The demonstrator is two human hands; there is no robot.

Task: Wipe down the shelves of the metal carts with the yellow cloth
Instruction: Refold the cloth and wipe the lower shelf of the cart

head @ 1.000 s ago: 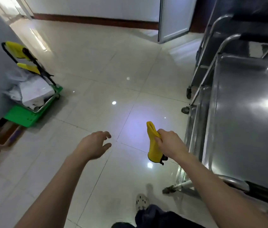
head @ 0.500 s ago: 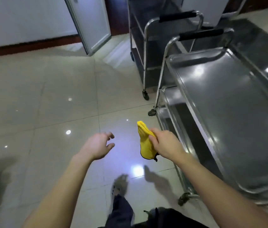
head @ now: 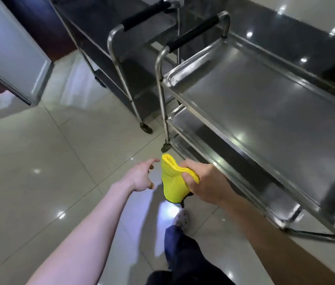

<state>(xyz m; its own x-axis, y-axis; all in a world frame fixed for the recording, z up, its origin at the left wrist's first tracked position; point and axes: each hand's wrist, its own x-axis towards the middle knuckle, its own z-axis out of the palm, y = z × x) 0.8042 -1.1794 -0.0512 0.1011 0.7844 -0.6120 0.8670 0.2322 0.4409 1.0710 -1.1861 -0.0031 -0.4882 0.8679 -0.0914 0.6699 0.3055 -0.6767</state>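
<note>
Closer now, the left hand point(head: 141, 176) spreads open beside the yellow cloth point(head: 173, 182) gripped by the right hand point(head: 204, 185), near the metal cart point(head: 265, 103).

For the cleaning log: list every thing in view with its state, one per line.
Cloth: bunched, hanging down, off the carts.
Right grip: curled round the cloth.
Left grip: empty, fingers spread, close beside the cloth.
Near cart: top shelf bare, cloth not yet on it.
Far cart: parked behind the near cart, nothing seen on its shelves.
</note>
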